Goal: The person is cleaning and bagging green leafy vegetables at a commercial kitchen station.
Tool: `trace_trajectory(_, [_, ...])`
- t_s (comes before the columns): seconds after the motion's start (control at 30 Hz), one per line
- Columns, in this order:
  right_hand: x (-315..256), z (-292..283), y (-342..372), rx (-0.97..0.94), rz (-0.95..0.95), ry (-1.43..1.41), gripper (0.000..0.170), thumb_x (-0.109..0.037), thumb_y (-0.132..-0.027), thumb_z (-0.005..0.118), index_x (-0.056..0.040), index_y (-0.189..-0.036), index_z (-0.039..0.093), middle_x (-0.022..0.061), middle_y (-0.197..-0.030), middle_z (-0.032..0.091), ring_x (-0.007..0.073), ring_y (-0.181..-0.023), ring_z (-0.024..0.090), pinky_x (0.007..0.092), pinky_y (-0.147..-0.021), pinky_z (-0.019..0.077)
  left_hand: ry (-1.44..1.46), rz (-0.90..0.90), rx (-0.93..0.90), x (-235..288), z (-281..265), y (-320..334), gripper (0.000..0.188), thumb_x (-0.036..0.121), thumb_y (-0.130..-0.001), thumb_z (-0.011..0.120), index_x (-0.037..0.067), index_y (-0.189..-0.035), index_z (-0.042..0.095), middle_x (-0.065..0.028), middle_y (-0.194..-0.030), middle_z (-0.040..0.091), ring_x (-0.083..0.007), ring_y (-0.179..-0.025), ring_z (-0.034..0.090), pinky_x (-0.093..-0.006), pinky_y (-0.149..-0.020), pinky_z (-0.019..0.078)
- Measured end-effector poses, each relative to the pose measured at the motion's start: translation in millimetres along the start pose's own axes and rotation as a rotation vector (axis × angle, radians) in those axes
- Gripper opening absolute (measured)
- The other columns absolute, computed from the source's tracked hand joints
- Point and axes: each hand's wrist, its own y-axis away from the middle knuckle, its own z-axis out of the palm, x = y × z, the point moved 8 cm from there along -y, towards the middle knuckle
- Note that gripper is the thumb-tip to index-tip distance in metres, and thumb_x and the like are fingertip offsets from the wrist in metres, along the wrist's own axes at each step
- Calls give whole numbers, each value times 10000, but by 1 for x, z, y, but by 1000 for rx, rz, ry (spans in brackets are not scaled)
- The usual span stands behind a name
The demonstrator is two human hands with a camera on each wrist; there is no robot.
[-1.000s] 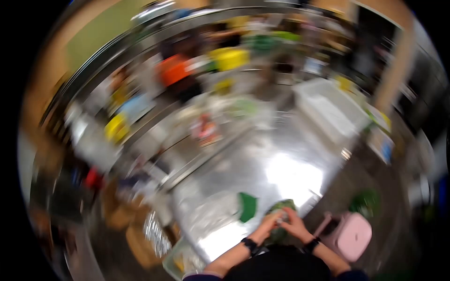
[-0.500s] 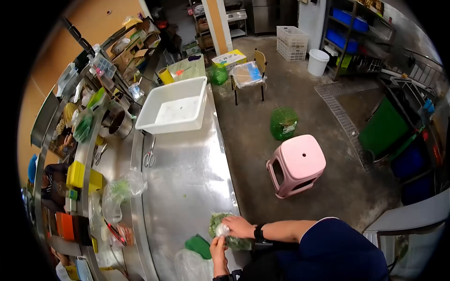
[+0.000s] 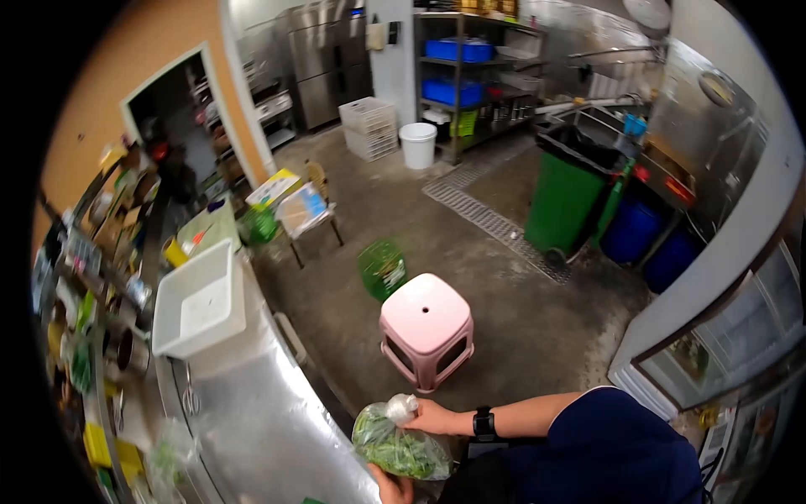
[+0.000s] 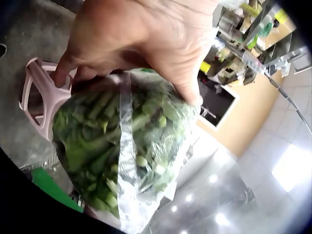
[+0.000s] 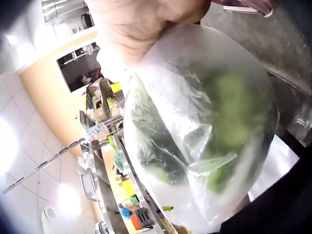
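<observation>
A clear plastic bag of cut leafy greens (image 3: 390, 447) is held in front of the body, by the edge of the metal table. My right hand (image 3: 433, 417) grips its twisted, bunched neck at the top. Lower down, the left hand (image 3: 391, 485) holds the bag's side, partly cut off by the frame. In the left wrist view, the left thumb and fingers spread around the bag, with green stems showing through the plastic. The right wrist view shows the bag's cloudy, creased plastic hanging below the right hand (image 5: 141, 29); its fingertips are hidden.
The metal table (image 3: 252, 412) carries a white plastic tub (image 3: 197, 307) and scissors (image 3: 191, 395). Ahead on the floor stand a pink stool (image 3: 426, 315) and a green basket (image 3: 382, 269). Farther off are a chair (image 3: 304, 210), a white bucket (image 3: 417, 144) and a green wheeled bin (image 3: 564, 197).
The view has swung right, from the table toward the floor and stool. The bag has come off the tabletop, the right hand at its neck and the left hand at its side.
</observation>
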Motion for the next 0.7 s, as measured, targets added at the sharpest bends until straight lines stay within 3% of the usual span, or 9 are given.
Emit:
trace_trajectory(0.03, [-10, -6, 4, -56, 45, 21, 517, -116, -753, 672, -45, -1210, 442, 52, -1085, 560, 121, -971, 511, 278, -863, 412, -19, -13, -22, 2, 14, -1, 633, 551, -855, 406, 92, -1288, 357, -83, -1297, 410, -259, -1142, 429, -433, -921, 377])
trace_trajectory(0.13, [-34, -50, 17, -80, -74, -62, 727, -162, -714, 712, -53, -1307, 305, 91, -1205, 472, 151, -1072, 452, 296, -906, 386, -76, -75, -17, -11, 45, -19, 614, 506, -862, 438, 61, -1280, 366, -97, -1261, 450, -266, -1137, 443, -432, -947, 370])
trace_trajectory(0.17, [-37, -71, 20, -90, -158, 227, 915, -221, -701, 723, -29, -1365, 123, 145, -1329, 290, 214, -1208, 334, 320, -983, 307, -120, -133, -73, -24, 55, -32, 588, 471, -864, 455, 57, -1274, 373, -104, -1241, 468, -269, -1126, 454, -428, -944, 374])
trace_trajectory(0.27, [-59, -144, 40, 7, -237, 361, 986, -247, -638, 766, -35, -1371, 141, 139, -1269, 374, 192, -1182, 341, 324, -967, 327, -173, -223, -140, -54, 115, -58, 509, 327, -856, 504, 39, -1258, 384, -130, -1162, 523, -262, -1016, 540, -392, -862, 448])
trace_trajectory(0.33, [-71, -192, 59, -49, -163, 261, 984, -229, -652, 761, -41, -1378, 123, 129, -1251, 398, 180, -1157, 368, 315, -957, 335, -624, -292, 12, -72, 162, -66, 476, 267, -847, 505, 22, -1240, 394, -146, -1072, 566, -245, -882, 600, -343, -739, 505])
trace_trajectory(0.4, [-70, -242, 71, -120, -117, -225, 961, -212, -665, 760, -40, -1376, 136, 116, -1200, 458, 170, -1104, 419, 307, -934, 357, -775, -361, 126, -99, 218, -78, 406, 180, -836, 523, 5, -1194, 444, -137, -992, 594, -209, -781, 622, -293, -642, 517])
trace_trajectory(0.47, [-66, -300, 87, -47, -189, -255, 924, -198, -672, 761, -32, -1361, 170, 92, -1133, 515, 156, -1038, 470, 300, -904, 384, -617, -331, -344, -152, 289, -104, 343, 206, -826, 591, -7, -1088, 527, -48, -926, 597, -151, -784, 568, -301, -696, 457])
trace_trajectory(0.57, [-59, -393, 109, 191, -89, -63, 831, -220, -657, 774, -60, -1306, 281, 68, -1128, 533, 152, -1031, 493, 297, -900, 395, -681, -345, -390, -202, 353, -133, 247, 140, -820, 600, -12, -1015, 587, -71, -914, 624, -144, -742, 587, -274, -669, 472])
trace_trajectory(0.7, [-83, -489, 140, 537, -229, -70, 775, -209, -647, 781, -58, -1266, 339, 64, -1098, 557, 146, -996, 519, 292, -878, 414, -767, -352, -554, -270, 430, -166, 225, 158, -836, 589, -15, -978, 606, -47, -892, 624, -103, -763, 570, -243, -670, 466])
